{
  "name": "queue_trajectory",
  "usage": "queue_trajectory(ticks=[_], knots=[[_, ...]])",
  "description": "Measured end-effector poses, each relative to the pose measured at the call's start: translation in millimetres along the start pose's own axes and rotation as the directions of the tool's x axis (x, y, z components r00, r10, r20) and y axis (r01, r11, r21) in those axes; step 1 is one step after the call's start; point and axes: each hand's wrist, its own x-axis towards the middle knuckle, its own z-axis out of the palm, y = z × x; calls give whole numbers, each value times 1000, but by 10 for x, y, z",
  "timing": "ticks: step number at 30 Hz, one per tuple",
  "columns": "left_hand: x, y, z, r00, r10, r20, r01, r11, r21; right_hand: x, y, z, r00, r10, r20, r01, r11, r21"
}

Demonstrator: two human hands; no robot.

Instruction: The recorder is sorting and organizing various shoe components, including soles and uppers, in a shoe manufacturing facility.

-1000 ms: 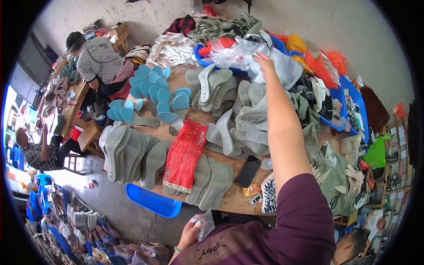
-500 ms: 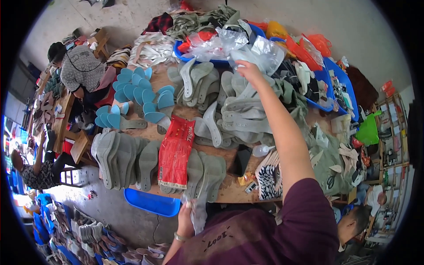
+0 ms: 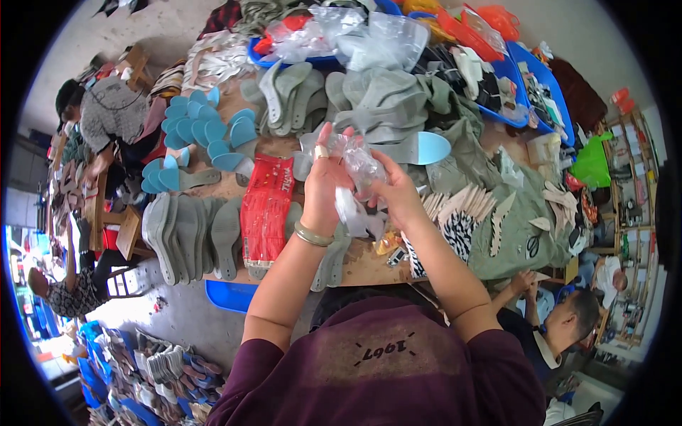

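Note:
Both hands are together over the middle of the bench with a crumpled clear plastic bag (image 3: 364,169) between them. My left hand (image 3: 325,186), with a ring and a wrist bangle, holds the bag's left side; its fingers point up and its thumb side is partly hidden by the film. On the bag's right side, my right hand (image 3: 399,197) pinches the plastic between thumb and fingers. A whitish fold of film (image 3: 353,215) hangs below the palms. Just behind the hands lie grey shoe insoles (image 3: 383,96) in stacks, and one blue-tipped insole (image 3: 432,148) sticks out to the right.
Left of my arms are a red plastic packet (image 3: 267,213), rows of grey insoles (image 3: 186,234) and blue-ended insoles (image 3: 195,126). Blue bins (image 3: 506,106) and loose plastic bags (image 3: 383,42) fill the back. Co-workers sit at left (image 3: 117,110) and right (image 3: 561,319).
My right hand has come back from the plastic bags at the rear. My left hand has risen from the front edge, and both now meet at the clear bag.

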Motion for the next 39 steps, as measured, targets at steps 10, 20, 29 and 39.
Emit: queue_trajectory(ticks=[10,20,29,39], knots=[[-724,-1533,-772,912,-322,253,248,926,284,-629,674,-772,905,-17,-424,91,984,155],[-1210,-2334,-496,764,-612,206,-421,-231,877,-1883,623,-2727,548,-208,-810,341,940,-11],[-1340,-3134,-938,839,-544,0,-190,-293,937,-2512,1746,-2369,886,-69,-459,-121,920,-372],[-1139,-2585,503,692,-683,-234,714,597,366,-1989,1075,-2123,894,-422,-149,169,626,-761]])
